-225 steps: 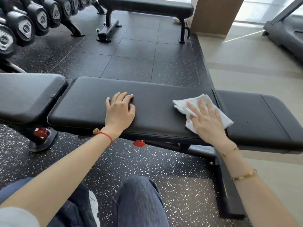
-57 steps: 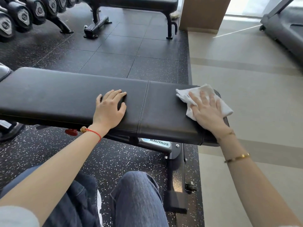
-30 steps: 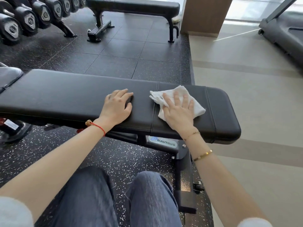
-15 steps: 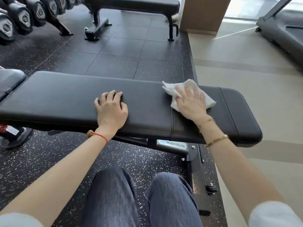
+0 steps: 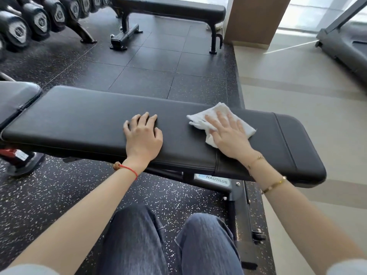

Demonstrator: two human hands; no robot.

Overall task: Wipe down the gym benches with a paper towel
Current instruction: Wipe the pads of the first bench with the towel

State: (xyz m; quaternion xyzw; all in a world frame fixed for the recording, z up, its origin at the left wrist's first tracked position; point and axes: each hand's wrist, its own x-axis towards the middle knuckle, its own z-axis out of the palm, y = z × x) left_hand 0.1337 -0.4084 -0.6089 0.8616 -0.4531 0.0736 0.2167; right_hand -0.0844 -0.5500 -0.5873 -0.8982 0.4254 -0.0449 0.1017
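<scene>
A white paper towel [image 5: 222,121] was pressed flat against the black padded gym bench [image 5: 83,126] by the right hand [image 5: 228,136], its fingers straight and spread over the crumpled sheet, near the bench's right end. The left hand [image 5: 144,138] was rested on the pad just beside it, fingers loosely curled at the tips, nothing held. A second bench [image 5: 170,10] and racked dumbbells [image 5: 39,20] were seen behind on the rubber floor [image 5: 158,62].
</scene>
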